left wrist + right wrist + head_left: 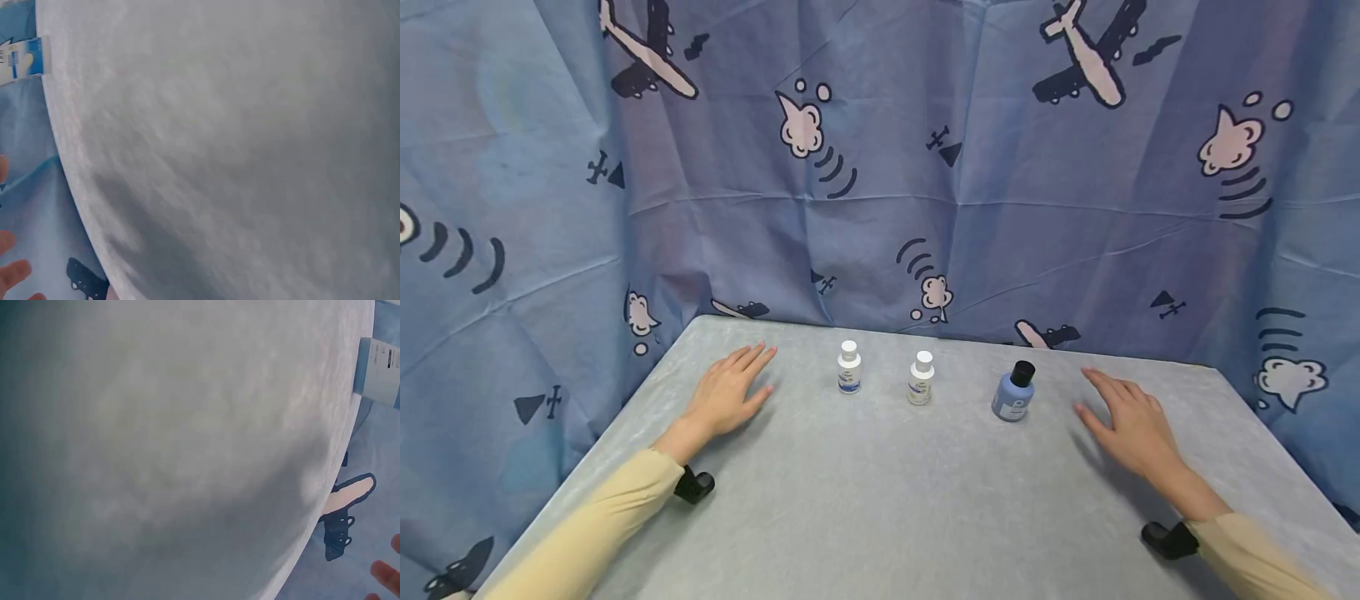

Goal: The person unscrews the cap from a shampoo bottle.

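Two small white bottles with white caps stand upright on the table, the left bottle (849,367) with a blue label band and the middle bottle (921,379) with a paler label. To their right is a blue bottle (1013,392) with a black cap. My left hand (726,392) is over the table left of the bottles, fingers extended and holding nothing. My right hand (1131,425) is right of the blue bottle, fingers spread and empty. Only fingertips (14,274) show in the left wrist view, and a few fingertips (386,575) in the right wrist view.
The grey cloth-covered table (880,500) has its back edge against a blue curtain (880,167) printed with planes and clouds, which also hangs at both sides. Black wrist mounts (694,485) sit on both forearms.
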`<state>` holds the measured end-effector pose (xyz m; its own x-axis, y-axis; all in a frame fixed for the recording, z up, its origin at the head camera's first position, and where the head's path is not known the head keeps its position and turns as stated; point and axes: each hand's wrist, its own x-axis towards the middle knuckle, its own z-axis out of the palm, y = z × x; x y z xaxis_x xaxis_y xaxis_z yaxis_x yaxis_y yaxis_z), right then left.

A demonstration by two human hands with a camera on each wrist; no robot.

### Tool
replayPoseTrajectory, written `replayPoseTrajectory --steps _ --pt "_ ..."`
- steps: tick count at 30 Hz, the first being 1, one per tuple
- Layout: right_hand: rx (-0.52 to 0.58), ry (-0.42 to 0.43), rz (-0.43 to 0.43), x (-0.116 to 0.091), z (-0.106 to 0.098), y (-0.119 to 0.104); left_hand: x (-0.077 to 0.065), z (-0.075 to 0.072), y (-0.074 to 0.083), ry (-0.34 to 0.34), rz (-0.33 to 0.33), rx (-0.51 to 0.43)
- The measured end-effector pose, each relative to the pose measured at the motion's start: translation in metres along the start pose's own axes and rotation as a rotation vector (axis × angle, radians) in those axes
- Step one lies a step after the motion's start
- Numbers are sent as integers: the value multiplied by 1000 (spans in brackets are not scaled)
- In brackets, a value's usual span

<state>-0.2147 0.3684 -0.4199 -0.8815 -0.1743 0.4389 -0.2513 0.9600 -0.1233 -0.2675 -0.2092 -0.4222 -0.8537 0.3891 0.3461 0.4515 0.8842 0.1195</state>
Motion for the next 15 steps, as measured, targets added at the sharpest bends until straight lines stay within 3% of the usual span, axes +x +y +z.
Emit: replayPoseTrajectory --steps 15 --pt "103 268 -65 2 -2 -30 -3 -5 20 141 -76 -132"
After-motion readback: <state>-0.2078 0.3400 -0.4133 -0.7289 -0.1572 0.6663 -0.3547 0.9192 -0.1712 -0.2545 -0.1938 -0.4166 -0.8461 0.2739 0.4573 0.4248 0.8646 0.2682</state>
